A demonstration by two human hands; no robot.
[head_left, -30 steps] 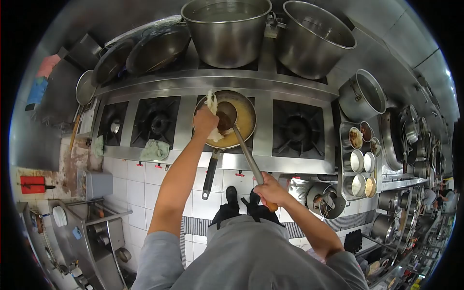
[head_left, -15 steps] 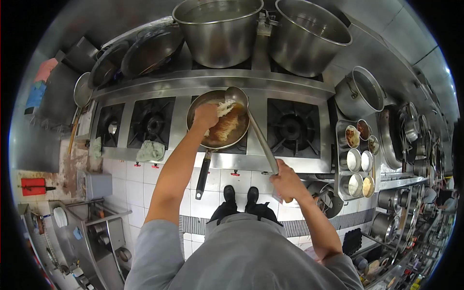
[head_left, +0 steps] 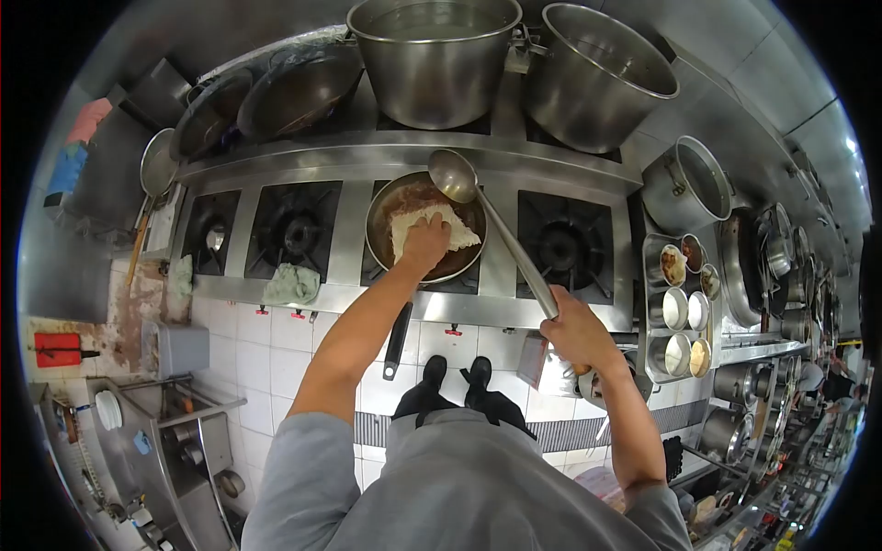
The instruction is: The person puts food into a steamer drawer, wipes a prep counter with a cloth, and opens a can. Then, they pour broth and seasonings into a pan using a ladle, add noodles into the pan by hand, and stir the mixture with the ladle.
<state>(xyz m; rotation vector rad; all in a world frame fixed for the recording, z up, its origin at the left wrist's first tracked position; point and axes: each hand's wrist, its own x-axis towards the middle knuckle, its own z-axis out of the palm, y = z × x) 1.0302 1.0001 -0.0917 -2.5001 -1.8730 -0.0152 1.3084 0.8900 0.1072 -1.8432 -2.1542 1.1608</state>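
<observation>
A frying pan (head_left: 372, 242) with a black handle sits on a burner in front of me. In it lies a pale, flat slab of food that looks like a noodle cake (head_left: 465, 235). From above, my left hand (head_left: 427, 243) rests on the slab, its fingertips apart and touching the top. My right hand (head_left: 581, 329) is closed around the lower handle of a long metal ladle (head_left: 514, 248). The ladle's bowl is over the pan's far right rim; I cannot tell whether it touches. Sauce or oil browns the pan's floor.
Two large pots (head_left: 602, 78) stand behind the burners, with dark woks (head_left: 301, 90) to their left. At right is a tray (head_left: 654, 354) of small seasoning bowls. A green cloth (head_left: 291, 285) lies on the stove's front edge. Another burner (head_left: 564, 246) is right of the pan.
The slab's browned side was showing and folded; now a pale side faces up, spread flatter. My left hand has shifted onto its middle. The ladle's bowl has moved up slightly at the rim.
</observation>
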